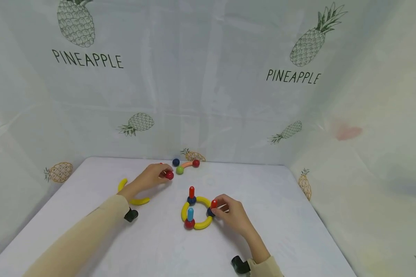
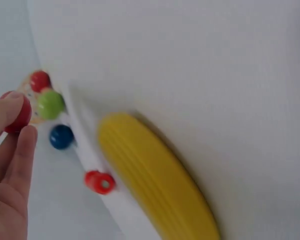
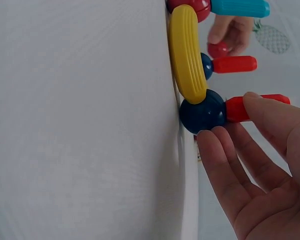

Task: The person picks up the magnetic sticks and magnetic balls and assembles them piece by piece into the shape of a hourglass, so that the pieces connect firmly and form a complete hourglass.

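Left hand (image 1: 156, 176) pinches a red ball (image 1: 169, 175) beyond the yellow ring (image 1: 203, 224), leftward. Right hand (image 1: 233, 214) grips a red stick (image 3: 235, 109) at the ring's right edge, probably for steadiness; the dark-blue ball (image 3: 202, 114) beneath presumably seats it upright. Loose yellow curve (image 1: 140, 201) lies left of the ring; green ball (image 1: 179, 170), beyond.

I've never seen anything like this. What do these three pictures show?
There is no robot, only a person's bare hands. The wide picture is taken from the head; the others are taken from each wrist. The left hand holds a glossy red ball. The right hand holds an upright red rod set on a dark blue ball, part of a ring with curved yellow pieces. A bright green ball and curved orange piece lie farther back on the white table.
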### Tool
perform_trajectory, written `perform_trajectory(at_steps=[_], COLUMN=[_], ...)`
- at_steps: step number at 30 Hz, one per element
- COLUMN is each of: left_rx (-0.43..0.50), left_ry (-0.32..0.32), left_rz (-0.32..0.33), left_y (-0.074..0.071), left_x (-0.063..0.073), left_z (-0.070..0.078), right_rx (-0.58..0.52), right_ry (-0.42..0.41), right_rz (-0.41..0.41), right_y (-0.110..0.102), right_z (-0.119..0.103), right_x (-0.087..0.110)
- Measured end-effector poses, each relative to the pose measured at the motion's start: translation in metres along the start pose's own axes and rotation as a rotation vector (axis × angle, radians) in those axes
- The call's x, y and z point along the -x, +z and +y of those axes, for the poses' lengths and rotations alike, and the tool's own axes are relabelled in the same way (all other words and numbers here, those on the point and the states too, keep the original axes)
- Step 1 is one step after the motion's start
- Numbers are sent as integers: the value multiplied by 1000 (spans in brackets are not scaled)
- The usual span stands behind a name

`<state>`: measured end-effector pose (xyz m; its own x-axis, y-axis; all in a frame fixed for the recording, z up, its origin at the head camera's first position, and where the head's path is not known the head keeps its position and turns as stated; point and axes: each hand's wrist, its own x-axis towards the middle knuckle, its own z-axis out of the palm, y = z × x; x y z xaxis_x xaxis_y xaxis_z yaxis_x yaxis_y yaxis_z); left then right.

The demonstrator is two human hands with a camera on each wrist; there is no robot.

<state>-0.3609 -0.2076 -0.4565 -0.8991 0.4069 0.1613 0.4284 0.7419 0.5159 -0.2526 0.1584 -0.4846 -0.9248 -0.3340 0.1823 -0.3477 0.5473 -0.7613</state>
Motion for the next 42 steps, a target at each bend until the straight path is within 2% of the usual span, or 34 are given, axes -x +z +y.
perform_trajectory(at_steps=[2, 9, 16, 24, 33, 42], left_rx=[53, 218, 365, 450, 456, 426], left_ry=[13, -8, 8, 37, 23, 87], left_rz=[15, 76, 92, 97, 67, 51], left_y=[0, 6, 17, 39, 47, 52], left_x=[3, 15, 25, 27, 29, 28], left_z=[10, 46, 73, 75, 80, 86], right_rx=[2, 4, 1, -1, 6, 39], right_ry=[1, 4, 12, 11, 15, 3], right_rz=[2, 7, -2, -7, 5, 24], right_y=[0, 1, 2, 3, 3, 3], right_z=[0, 0, -1, -1, -1, 0], right_x=[0, -2, -3, -4, -4, -5])
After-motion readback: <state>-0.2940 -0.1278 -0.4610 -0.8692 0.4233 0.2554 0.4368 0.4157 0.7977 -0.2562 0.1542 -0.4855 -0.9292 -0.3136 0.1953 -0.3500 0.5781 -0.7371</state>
